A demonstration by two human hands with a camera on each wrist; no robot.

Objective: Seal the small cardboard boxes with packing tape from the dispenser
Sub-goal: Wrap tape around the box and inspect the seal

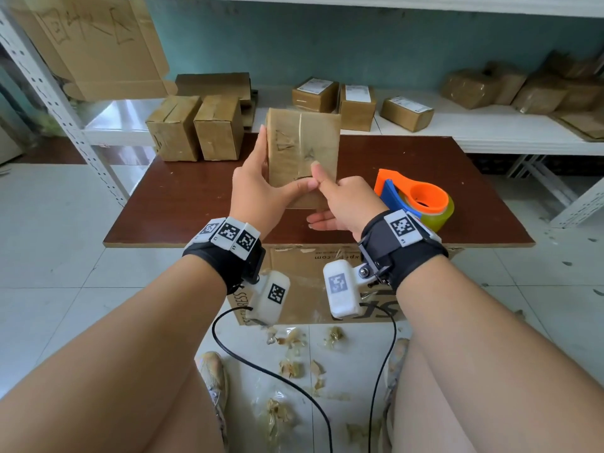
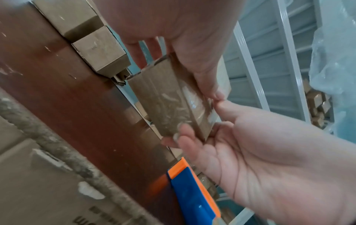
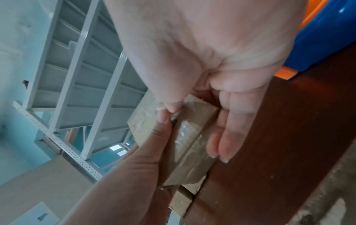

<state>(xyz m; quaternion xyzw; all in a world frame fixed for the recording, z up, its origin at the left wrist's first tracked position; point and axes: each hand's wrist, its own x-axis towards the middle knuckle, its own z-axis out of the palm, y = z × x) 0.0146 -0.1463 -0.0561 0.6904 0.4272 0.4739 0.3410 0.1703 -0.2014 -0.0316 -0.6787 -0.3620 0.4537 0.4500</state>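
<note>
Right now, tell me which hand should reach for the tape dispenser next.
Right. The tape dispenser lies on the table just beyond the right hand, while the left hand grips the box on the far side.

The worktop (image 1: 183, 204) is a dark reddish-brown board. Two plain cardboard boxes (image 1: 196, 127) sit side by side at its far left corner, and the orange-and-blue tape dispenser (image 1: 413, 197) lies near the right edge. Behind it, a white shelf (image 1: 490, 132) holds a bunch more small boxes, some with labels (image 1: 356, 106).
</note>
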